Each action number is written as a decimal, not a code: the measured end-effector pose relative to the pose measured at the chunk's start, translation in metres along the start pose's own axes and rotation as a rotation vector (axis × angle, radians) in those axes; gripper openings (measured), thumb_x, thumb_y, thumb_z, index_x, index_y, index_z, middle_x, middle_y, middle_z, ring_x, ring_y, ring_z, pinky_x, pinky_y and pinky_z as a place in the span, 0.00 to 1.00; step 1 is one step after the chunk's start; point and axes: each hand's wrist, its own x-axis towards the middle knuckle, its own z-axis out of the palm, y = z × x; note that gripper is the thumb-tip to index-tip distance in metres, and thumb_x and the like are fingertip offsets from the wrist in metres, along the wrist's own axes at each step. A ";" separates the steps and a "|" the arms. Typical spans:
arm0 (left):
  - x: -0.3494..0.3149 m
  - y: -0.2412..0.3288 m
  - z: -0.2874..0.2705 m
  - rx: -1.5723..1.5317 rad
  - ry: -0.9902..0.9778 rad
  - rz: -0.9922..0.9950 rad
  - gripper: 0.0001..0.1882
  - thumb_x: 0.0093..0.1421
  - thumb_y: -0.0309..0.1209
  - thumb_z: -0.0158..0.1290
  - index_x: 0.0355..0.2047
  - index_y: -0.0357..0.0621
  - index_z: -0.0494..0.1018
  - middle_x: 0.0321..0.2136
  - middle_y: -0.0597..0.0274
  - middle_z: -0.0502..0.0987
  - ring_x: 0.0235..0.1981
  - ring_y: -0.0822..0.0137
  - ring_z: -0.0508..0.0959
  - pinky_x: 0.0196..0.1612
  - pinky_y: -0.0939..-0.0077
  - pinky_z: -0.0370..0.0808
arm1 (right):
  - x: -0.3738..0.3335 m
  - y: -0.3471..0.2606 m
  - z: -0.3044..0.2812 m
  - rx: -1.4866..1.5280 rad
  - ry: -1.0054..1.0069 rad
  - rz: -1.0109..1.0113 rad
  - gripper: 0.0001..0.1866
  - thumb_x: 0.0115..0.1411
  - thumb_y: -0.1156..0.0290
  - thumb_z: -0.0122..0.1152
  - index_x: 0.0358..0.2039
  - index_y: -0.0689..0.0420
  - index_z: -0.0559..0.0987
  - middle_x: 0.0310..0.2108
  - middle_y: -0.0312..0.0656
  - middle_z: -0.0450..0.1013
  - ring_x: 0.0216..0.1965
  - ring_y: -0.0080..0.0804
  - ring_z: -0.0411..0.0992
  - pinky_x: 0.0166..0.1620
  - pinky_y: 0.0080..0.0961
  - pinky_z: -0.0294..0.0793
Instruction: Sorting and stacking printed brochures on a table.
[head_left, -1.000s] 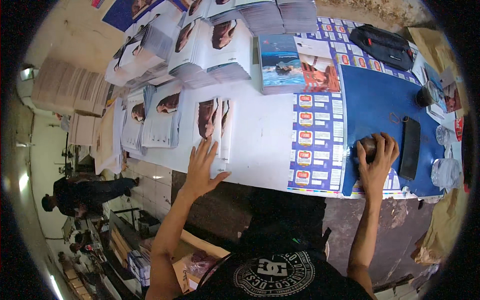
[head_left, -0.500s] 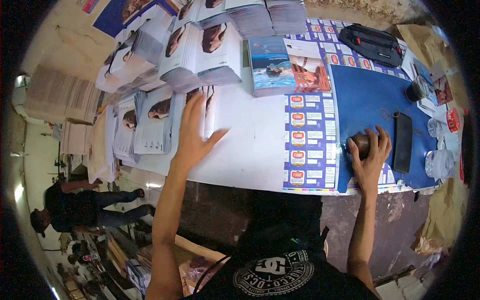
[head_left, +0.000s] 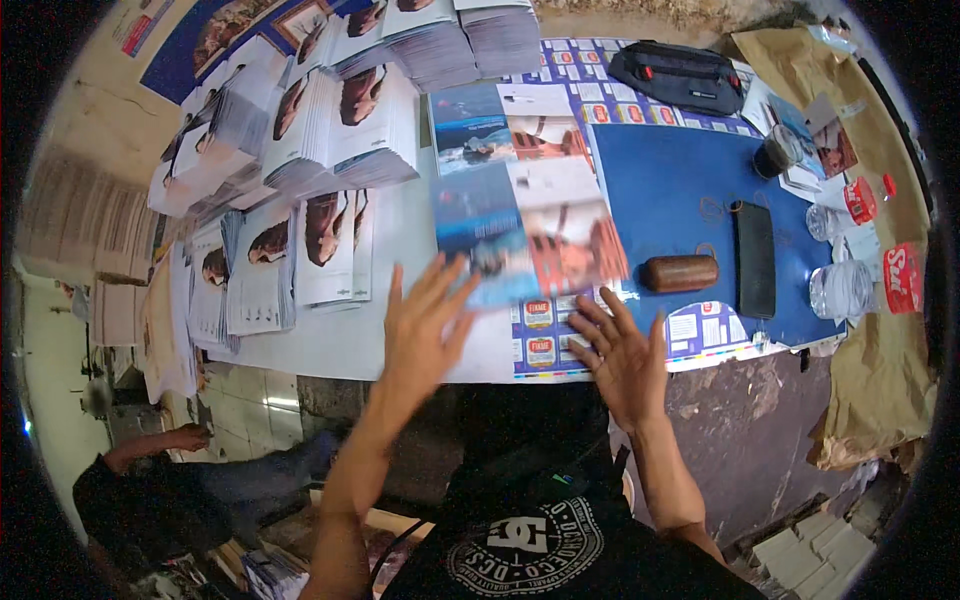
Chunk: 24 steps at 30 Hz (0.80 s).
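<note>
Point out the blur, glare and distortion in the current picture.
Head view: the left hand and the blue-and-red printed sheet near its fingers are smeared, probably by motion; head view: the rounded brown wooden block looks much crisper; head view: a white glare streak lies on the tiled floor at left; head view: fisheye distortion, with black corners.

Print workshop | booklet stacks (head_left: 376, 130) beyond left hand (head_left: 428, 325) | uncut label sheet (head_left: 540, 345) beside right hand (head_left: 625, 365) | paper piles (head_left: 95, 220) left of both
</note>
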 end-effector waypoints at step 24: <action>-0.039 0.048 0.018 -1.502 0.164 -0.899 0.30 0.72 0.28 0.46 0.71 0.33 0.56 0.70 0.41 0.62 0.72 0.51 0.62 0.73 0.56 0.60 | 0.045 0.042 0.047 -1.975 -0.239 -0.684 0.29 0.68 0.58 0.59 0.68 0.49 0.70 0.75 0.55 0.52 0.75 0.57 0.52 0.72 0.51 0.57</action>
